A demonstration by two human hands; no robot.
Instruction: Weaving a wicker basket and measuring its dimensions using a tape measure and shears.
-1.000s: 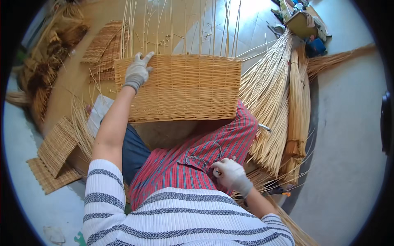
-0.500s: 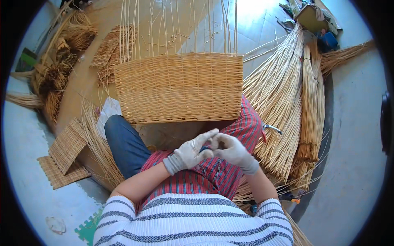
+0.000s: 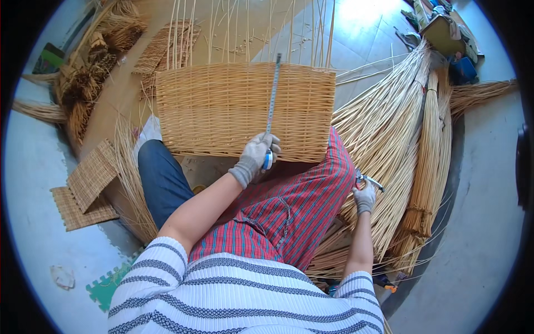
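A honey-coloured woven wicker panel (image 3: 217, 111) rests upright across my knees, long loose stakes rising from its top edge. In its gloved grip, my left hand (image 3: 257, 150) holds a blue-and-white tape measure (image 3: 268, 160) at the panel's lower edge. The pulled-out tape blade (image 3: 272, 100) runs up the panel's face and reaches slightly past the top edge. Out by my right knee, my gloved right hand (image 3: 365, 197) is closed at a small hand tool (image 3: 371, 181) with a slim, curved pale part and a dark tip. Its grip end is partly hidden by the fingers.
Large bundles of pale wicker rods (image 3: 389, 145) lie to the right. Smaller woven mats (image 3: 92, 172) are stacked at the left, with darker fibre bundles (image 3: 80, 92) beyond. A blue container (image 3: 463, 69) stands at the far right. Cut scraps (image 3: 245, 47) litter the floor ahead.
My hands have come apart from in front of my lap. The left has moved to the panel, tape now extended up it; the right has reached out to the tool by my knee.
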